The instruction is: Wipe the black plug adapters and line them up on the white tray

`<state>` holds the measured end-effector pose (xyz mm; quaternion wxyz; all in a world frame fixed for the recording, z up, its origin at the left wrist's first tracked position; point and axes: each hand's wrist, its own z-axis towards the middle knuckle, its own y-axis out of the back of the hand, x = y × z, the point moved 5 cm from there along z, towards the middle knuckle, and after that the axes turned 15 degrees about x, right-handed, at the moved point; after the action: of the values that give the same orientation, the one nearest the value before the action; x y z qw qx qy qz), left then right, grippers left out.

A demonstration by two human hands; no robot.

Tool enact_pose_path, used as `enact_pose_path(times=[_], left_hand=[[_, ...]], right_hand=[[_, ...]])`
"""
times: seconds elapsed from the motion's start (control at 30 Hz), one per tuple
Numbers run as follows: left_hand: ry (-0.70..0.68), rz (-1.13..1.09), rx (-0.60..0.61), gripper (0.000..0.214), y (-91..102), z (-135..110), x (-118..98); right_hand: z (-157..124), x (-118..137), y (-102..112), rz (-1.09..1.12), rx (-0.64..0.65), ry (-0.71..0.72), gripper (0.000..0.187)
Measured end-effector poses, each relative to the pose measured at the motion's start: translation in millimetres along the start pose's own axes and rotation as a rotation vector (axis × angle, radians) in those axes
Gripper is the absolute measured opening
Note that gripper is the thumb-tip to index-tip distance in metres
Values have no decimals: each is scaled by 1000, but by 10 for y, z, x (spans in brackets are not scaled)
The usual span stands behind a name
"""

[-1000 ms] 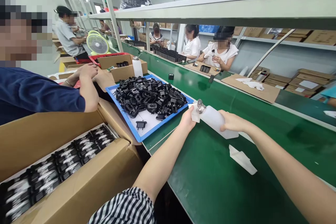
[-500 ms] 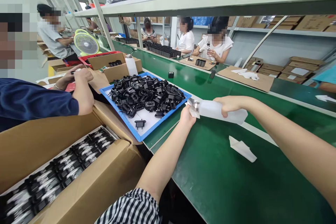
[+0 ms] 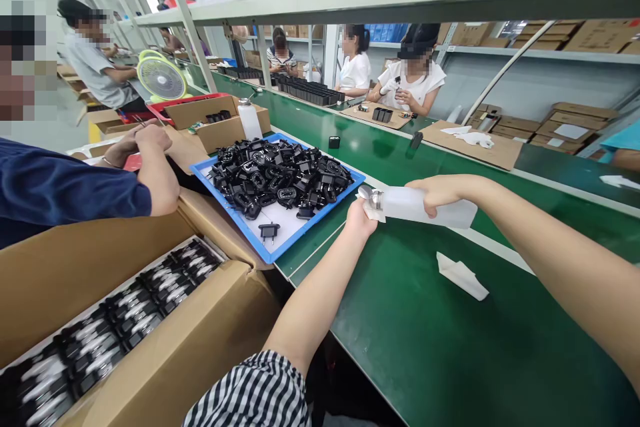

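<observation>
My right hand (image 3: 436, 192) grips a white plastic bottle (image 3: 411, 205) lying almost level above the green table, its metal cap (image 3: 376, 199) pointing left. My left hand (image 3: 361, 220) holds a small white cloth (image 3: 371, 211) pressed against that cap. Just left of my hands sits a blue tray (image 3: 235, 217) heaped with black plug parts (image 3: 280, 177), one single plug (image 3: 269, 231) lying apart on its white liner.
A folded white cloth (image 3: 461, 275) lies on the green conveyor (image 3: 450, 360). An open cardboard box (image 3: 150, 347) of packed black parts stands at lower left. A person in a dark blue sleeve (image 3: 65, 187) works beside me. Other workers sit across the belt. A second white bottle (image 3: 249, 120) stands behind the tray.
The bottle has been tipped from slanting to nearly level and raised a little off the table. My left hand stays at its cap with the cloth.
</observation>
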<state>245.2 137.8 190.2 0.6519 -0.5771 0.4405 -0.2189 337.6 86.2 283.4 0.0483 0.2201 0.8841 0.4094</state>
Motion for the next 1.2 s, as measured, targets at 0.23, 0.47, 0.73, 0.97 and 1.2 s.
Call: enact_pose_path(times=[0.23,0.47,0.73,0.97,1.2], left_hand=[[17,-15,-15,26,-8,-28,7],[44,-69,-43,25,4,-39,13],[-12,-161,-28,31,-29,-55,-152],[-76,-98,-3,29,0,-64,-211],[-27,518,-40,48,31,-73,-318]], right_hand=[[-35,56,40,-63,15,-31,38],[-32,-27,-7,-11,19,-50,42],[-20,-149,-241,263,-64,143,50],[72,-339,-552,746,-326,387,61],[262,-350,-868,958,-635,530,74]])
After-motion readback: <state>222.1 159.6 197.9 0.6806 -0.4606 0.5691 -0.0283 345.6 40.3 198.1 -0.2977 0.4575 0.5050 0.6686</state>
